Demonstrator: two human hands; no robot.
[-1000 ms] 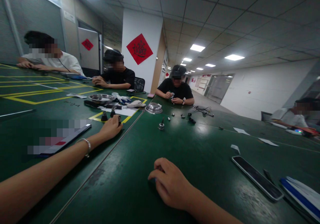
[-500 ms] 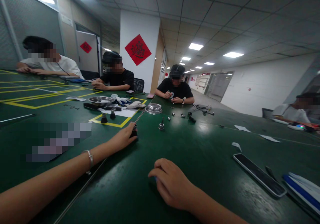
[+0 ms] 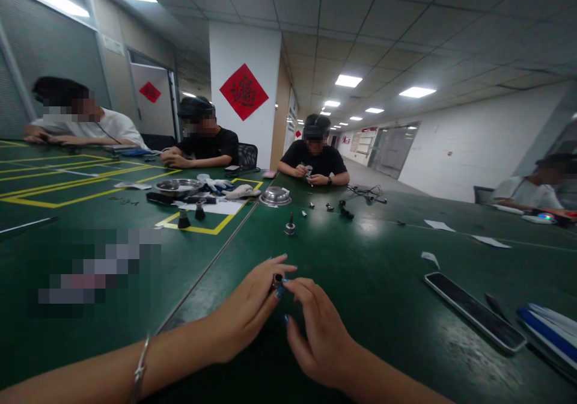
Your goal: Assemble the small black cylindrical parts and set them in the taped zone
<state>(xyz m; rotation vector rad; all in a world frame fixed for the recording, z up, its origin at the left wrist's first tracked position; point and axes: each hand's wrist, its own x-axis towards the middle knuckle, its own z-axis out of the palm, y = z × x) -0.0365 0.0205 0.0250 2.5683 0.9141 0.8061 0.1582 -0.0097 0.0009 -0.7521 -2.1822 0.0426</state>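
My left hand (image 3: 250,305) is closed around a small dark cylindrical part (image 3: 277,280), which has a round hole at its top end. My right hand (image 3: 318,332) is beside it, its index fingertip at the part's rim and its thumb held apart below. Whether that fingertip presses on the part I cannot tell. Further up the table stands a silver part with a thin dark stem (image 3: 290,227). Two dark cone-shaped parts, a nearer one (image 3: 184,219) and a farther one (image 3: 199,211), stand to the left.
An upturned metal bowl (image 3: 276,196), a metal dish (image 3: 179,186) and gloves (image 3: 241,192) lie toward the back. Small metal pieces and cables (image 3: 367,194) are near a co-worker (image 3: 314,160). A phone (image 3: 473,312) lies right, beside a blue-and-white packet (image 3: 547,341).
My left hand has drawn back toward me with the dark cylindrical part from near the yellow-taped area. My right hand has opened its fingers and come up to the part.
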